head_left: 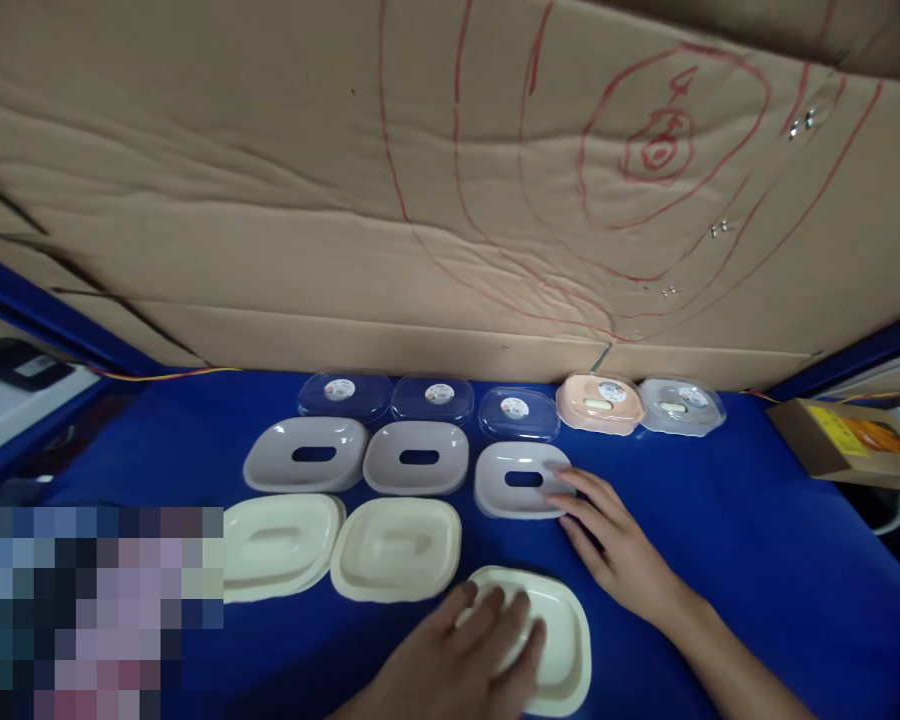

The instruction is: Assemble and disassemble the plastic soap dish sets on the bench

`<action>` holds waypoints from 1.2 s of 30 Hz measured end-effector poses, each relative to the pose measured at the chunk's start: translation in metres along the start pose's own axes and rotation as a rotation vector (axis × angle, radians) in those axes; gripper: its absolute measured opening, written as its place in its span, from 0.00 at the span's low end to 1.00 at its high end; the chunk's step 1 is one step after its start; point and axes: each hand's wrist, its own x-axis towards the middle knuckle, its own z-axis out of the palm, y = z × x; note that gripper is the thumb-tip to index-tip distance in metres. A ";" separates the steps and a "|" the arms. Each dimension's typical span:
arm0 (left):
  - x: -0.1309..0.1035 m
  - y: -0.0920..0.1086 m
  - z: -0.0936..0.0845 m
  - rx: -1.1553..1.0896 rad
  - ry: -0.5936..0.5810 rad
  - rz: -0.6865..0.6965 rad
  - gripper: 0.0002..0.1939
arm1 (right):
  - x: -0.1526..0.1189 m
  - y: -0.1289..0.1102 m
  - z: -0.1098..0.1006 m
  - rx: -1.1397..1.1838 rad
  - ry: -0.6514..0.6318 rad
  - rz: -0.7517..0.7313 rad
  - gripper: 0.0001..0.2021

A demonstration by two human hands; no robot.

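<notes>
Dish (523, 480), lavender, slotted, rightmost of three on the counter (750, 530); right hand (621, 550), fingers spread, touches its right end. Left hand (469, 650) lies over the rightmost cream tray (570, 640); grip cannot be determined. Clear lids (519, 414) line the far edge.

I see a big brown cardboard wall (270, 140) at the back of a flat blue table (727, 520), with creases, wobbly red rings (769, 100) drawn on it and a few tiny shiny metal bits (801, 124) on the right. There are 2 blue bars, the left bar (52, 325) and the right bar (855, 350), and a thin yellow and red wire (157, 377) runs near the back left edge. From my screen, I can also see a brown box (832, 455) with a yellow and orange label (862, 432) on the right, a black thing (30, 366) on something white (7, 415) on the left, and soft light on the cardboard.
</notes>
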 end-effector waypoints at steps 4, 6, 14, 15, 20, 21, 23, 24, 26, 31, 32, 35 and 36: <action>-0.001 0.000 0.013 -0.047 0.021 0.153 0.07 | 0.005 0.012 -0.001 -0.022 0.098 -0.017 0.19; -0.001 -0.005 0.014 -0.021 -0.034 0.098 0.13 | 0.016 0.030 -0.008 -0.133 0.074 -0.024 0.20; -0.002 -0.018 0.020 -0.022 0.048 0.024 0.14 | 0.047 0.081 -0.042 -0.430 0.067 0.099 0.28; -0.001 -0.019 0.020 -0.048 0.049 0.018 0.14 | 0.043 0.079 -0.045 -0.434 0.060 0.096 0.29; 0.008 -0.022 0.008 -0.189 0.070 -0.034 0.15 | 0.023 0.073 -0.061 -0.342 -0.077 0.138 0.44; 0.010 -0.023 0.004 -0.216 0.074 -0.045 0.16 | 0.021 0.074 -0.066 -0.316 -0.104 0.152 0.44; 0.013 -0.022 -0.004 -0.282 0.070 -0.076 0.20 | 0.020 0.075 -0.076 -0.294 -0.125 0.164 0.41; 0.014 -0.020 -0.008 -0.330 0.065 -0.108 0.21 | 0.020 0.073 -0.082 -0.282 -0.112 0.167 0.38; 0.015 -0.016 -0.012 -0.468 0.051 -0.215 0.23 | 0.020 0.065 -0.092 -0.216 -0.071 0.185 0.37; 0.016 -0.008 -0.008 -0.716 0.147 -0.373 0.27 | 0.017 0.028 -0.096 -0.111 -0.049 0.115 0.42; 0.016 -0.008 -0.007 -0.707 0.144 -0.359 0.26 | 0.017 0.024 -0.094 -0.119 -0.053 0.079 0.42; 0.017 -0.007 -0.010 -0.634 0.072 -0.333 0.25 | 0.020 0.028 -0.086 -0.133 -0.002 0.062 0.42; 0.017 -0.006 -0.012 -0.602 0.065 -0.321 0.24 | 0.021 0.035 -0.083 -0.149 0.035 0.083 0.42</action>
